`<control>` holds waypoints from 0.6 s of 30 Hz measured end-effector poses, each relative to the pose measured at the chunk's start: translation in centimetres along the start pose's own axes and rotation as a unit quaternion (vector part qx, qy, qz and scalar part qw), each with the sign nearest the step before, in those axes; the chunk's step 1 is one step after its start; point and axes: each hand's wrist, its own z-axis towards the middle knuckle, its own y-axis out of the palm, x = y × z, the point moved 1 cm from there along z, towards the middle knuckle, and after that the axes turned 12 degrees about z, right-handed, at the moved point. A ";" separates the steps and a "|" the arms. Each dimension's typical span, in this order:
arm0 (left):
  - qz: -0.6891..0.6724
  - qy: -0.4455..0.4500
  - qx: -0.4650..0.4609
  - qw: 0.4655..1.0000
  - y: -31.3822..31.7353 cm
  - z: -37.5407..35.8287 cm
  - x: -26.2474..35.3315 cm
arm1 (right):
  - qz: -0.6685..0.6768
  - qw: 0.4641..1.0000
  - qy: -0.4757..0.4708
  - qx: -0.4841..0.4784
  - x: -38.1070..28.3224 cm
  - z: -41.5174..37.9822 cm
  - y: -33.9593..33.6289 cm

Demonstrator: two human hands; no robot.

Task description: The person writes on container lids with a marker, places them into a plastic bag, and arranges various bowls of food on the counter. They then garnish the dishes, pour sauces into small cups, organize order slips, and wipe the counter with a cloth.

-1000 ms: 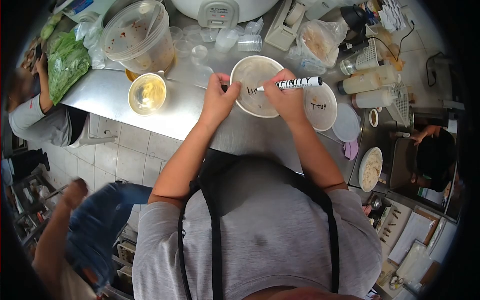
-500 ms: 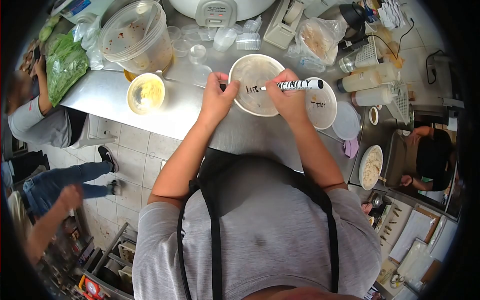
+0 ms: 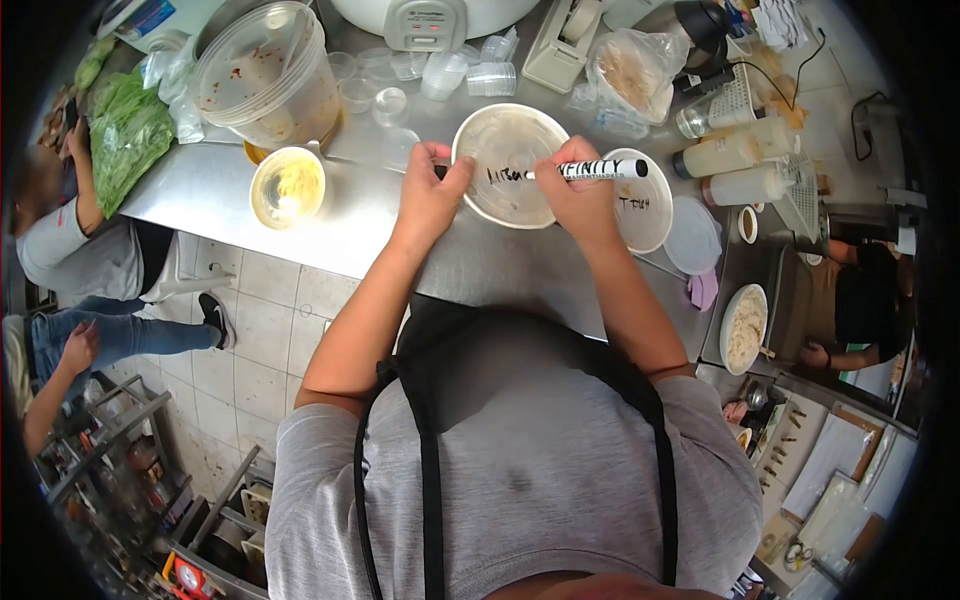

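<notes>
The lidded bowl (image 3: 510, 135) is in the upper middle of the frame, over the big shiny table (image 3: 470, 265). Its bottom is hidden, so one cannot tell if it touches the table. A white machine (image 3: 430, 20) is at the top of the frame, with a big clear tub (image 3: 265, 85) at the upper left. A second bowl (image 3: 645, 232) is just beside the first, on its right in the frame, with dark letters on its lid. A small tub (image 3: 288, 187) with yellow food is below the big one.

The person's left hand (image 3: 430, 205) pinches the lidded bowl by its left rim. The right hand (image 3: 580, 205) grips a white marker (image 3: 612, 169) near its writing end, with the fat end poking out to the right. A small dark thing (image 3: 440, 171) is by the left fingers; it may be the marker's cap, but it is too small to tell.

Dark letters (image 3: 505, 176) run across the lid. To write well here, the left hand should hold the rim firmly so the lid does not wobble. The right hand should press lightly, make slow strokes, leave little gaps, and not rub the wet ink.
</notes>
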 end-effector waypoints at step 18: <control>-0.018 0.016 0.001 1.000 0.1 0.4 -1.0 | -0.033 0.999 -0.018 0.017 -0.4 -0.2 -0.1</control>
